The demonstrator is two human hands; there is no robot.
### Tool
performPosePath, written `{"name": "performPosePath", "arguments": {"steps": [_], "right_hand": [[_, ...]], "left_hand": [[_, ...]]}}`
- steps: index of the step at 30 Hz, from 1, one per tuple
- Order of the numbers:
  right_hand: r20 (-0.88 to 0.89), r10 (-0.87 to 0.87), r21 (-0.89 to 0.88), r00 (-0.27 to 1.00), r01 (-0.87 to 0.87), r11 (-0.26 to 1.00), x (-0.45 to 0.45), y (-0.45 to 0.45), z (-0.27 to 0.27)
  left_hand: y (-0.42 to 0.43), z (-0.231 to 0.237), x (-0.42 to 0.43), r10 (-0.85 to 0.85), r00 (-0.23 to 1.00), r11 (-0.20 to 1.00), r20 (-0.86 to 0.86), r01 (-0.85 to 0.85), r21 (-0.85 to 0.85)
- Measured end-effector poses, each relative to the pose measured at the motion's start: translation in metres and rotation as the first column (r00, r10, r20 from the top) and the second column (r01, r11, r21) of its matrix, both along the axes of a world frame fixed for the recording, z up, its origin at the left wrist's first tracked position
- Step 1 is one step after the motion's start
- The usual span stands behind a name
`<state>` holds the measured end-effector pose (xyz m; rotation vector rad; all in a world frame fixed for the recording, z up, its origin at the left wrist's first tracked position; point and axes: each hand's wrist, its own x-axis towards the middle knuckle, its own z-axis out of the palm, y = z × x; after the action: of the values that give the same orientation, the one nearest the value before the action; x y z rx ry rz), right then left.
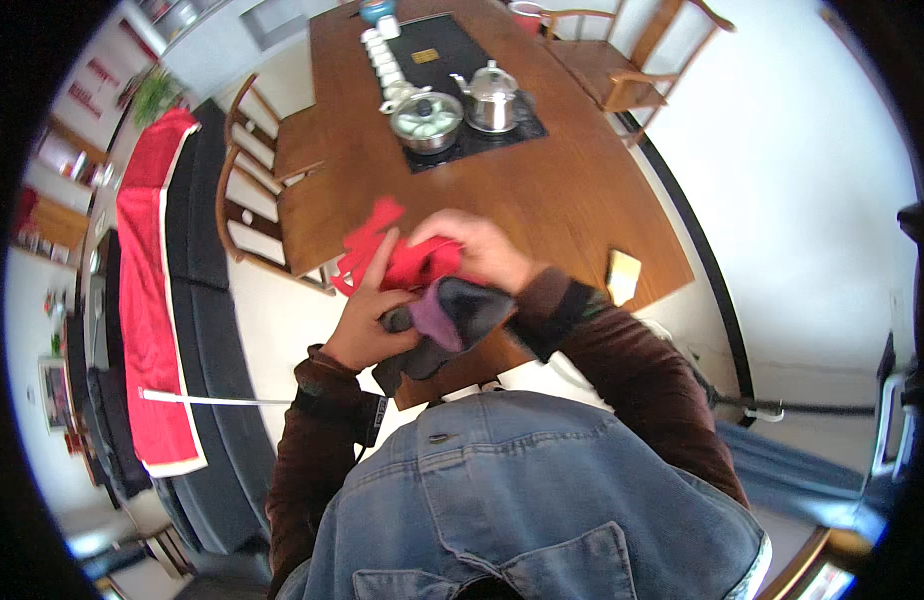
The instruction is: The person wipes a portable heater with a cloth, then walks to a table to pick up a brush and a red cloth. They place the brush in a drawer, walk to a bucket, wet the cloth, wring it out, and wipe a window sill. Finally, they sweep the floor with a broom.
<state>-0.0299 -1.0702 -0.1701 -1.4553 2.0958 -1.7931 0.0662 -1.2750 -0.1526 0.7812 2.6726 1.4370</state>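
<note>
Both hands are raised over the near part of a brown wooden table (522, 195). My left hand (372, 322) grips a bundle of cloth, with the index finger stretched up along a red piece. In the bundle are a red cloth (424, 262), a purple cloth (436, 319) and a dark grey or black cloth (473, 311); whether these are separate pieces I cannot tell. My right hand (481, 247) holds the red cloth's upper right side, its fingertips bent over the fabric and partly blurred.
A steel kettle (493, 97) and a glass-lidded pot (426, 120) stand further back, beside white cups (383, 60). A yellowish block (623, 276) lies at the table's right edge. Wooden chairs (259, 217) stand left, before a dark sofa (207, 330) with a red cover (143, 300).
</note>
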Motion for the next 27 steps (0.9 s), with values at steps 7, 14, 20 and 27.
{"name": "performPosePath", "arguments": {"steps": [7, 14, 20, 27], "right_hand": [[0.463, 0.178, -0.47, 0.868, 0.07, 0.88, 0.055, -0.018, -0.024], [0.198, -0.133, -0.339, 0.971, 0.195, 0.92, 0.057, 0.006, -0.041], [0.104, -0.486, 0.112, 0.868, 0.475, 0.873, 0.073, 0.128, -0.095], [-0.087, -0.995, 0.704, -0.053, 0.704, -0.099, 0.112, 0.232, -0.216]], "left_hand": [[0.012, -0.015, 0.024, -0.028, 0.971, 0.999, 0.238, 0.021, 0.033], [0.036, -0.033, 0.026, -0.061, 0.932, 0.996, 0.357, 0.034, 0.082], [-0.002, -0.038, 0.029, 0.164, 0.904, 0.986, 0.394, -0.161, -0.041], [-0.123, -0.05, 0.082, 0.517, 0.783, 0.778, 0.346, -0.598, 0.191]]}}
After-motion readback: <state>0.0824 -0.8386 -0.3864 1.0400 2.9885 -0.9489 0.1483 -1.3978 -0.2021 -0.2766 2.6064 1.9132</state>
